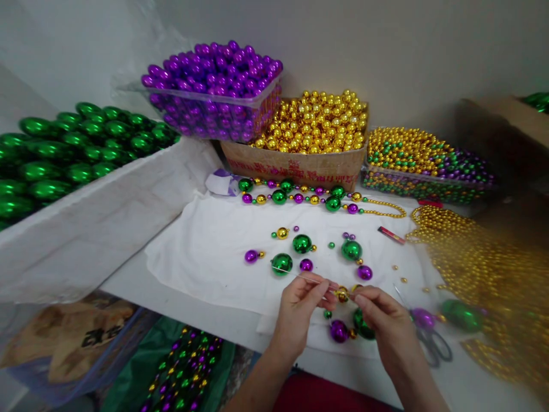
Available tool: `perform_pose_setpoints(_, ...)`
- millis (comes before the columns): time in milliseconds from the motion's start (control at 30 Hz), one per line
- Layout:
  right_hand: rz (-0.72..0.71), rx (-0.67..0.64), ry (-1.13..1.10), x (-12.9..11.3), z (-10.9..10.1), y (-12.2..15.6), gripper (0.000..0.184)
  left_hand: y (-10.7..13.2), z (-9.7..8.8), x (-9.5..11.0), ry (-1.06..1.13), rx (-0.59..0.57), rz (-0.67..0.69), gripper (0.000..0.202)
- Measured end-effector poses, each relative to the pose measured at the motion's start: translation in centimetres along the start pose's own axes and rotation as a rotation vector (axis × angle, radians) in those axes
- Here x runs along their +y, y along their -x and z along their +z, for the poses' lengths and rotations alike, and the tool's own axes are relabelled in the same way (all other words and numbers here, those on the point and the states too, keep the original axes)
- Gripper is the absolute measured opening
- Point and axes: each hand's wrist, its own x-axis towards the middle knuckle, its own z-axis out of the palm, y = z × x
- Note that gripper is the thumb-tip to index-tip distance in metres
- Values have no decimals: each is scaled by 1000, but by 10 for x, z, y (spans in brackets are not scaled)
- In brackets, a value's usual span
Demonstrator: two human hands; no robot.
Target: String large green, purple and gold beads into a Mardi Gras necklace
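Nearest the camera, the person's left hand (306,297) and right hand (381,315) come together over the front edge of a pale bench (141,286). The left pinches a thin, needle-like rod (295,275); the right has its fingertips closed beside a shiny gold bead (342,294) that sits between the two hands. Just below are a purple ball (339,331) and a green ball (363,324), partly hidden by the right hand; whether they are strung cannot be told.

At the bench's left edge, a big white foam box (107,212) is piled with glossy green balls (54,150). Along the back edge stand a clear bin (214,98) heaped with purple balls, a cardboard box (291,163) full of gold ones, and, toward the back right corner, a clear tray (429,182) of small mixed beads. Gold bead strands (484,257) spread over the right edge; that side is blurred, so they seem to be loose strings, though it is hard to be sure.

White cloth (206,246) covers the middle. Across its back lies a beaded necklace (279,197) in green, purple and gold. Nearer the hands are three large green balls (302,244), three smaller purple ones (251,256) and scattered tiny beads (331,245). Scissors (446,345) lie right of the right hand; a small red stick-shaped object (391,234) lies by the cloth's right edge.
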Motion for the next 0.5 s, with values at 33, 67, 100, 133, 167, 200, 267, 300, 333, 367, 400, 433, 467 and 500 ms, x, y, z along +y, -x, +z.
perform_pose_setpoints(33, 37, 26, -81, -3, -3, 0, 18, -4, 2, 2, -21, -58, -5, 15)
perform_pose_setpoints(67, 73, 56, -181, -7, -7, 1, 17, -11, 3, 4, -64, -139, -5, 15)
perform_pose_setpoints(100, 104, 90, -291, -12, -12, 1, 18, -22, 4, 6, -134, -229, 5, 15)
perform_pose_setpoints(133, 125, 128, -397, -17, -16, 2, 18, -36, 6, 8, -232, -319, 27, 17)
perform_pose_setpoints(167, 133, 166, -481, -23, -21, 2, 18, -53, 8, 8, -353, -376, 73, 18)
perform_pose_setpoints(200, 127, 197, -535, -28, -25, 3, 18, -73, 11, 8, -502, -374, 144, 18)
perform_pose_setpoints(267, 112, 218, -588, -38, -32, 6, 16, -115, 21, 4, -873, -346, 273, 22)
perform_pose_setpoints(300, 108, 214, -586, -40, -36, 8, 15, -135, 28, 1, -1075, -343, 315, 24)
perform_pose_setpoints(333, 105, 207, -564, -41, -39, 10, 14, -151, 34, -1, -1142, -339, 317, 24)
perform_pose_setpoints(367, 97, 201, -521, -41, -42, 12, 14, -164, 41, -3, -1181, -329, 316, 24)
perform_pose_setpoints(400, 86, 198, -468, -38, -47, 14, 14, -173, 45, -4, -1217, -317, 317, 24)
perform_pose_setpoints(433, 66, 201, -413, -34, -52, 15, 14, -177, 48, -4, -1237, -299, 323, 26)
perform_pose_setpoints(467, 37, 202, -362, -29, -58, 16, 16, -178, 48, -3, -1253, -275, 337, 26)
perform_pose_setpoints(500, 15, 198, -338, -23, -64, 16, 17, -174, 44, 0, -1264, -248, 355, 27)
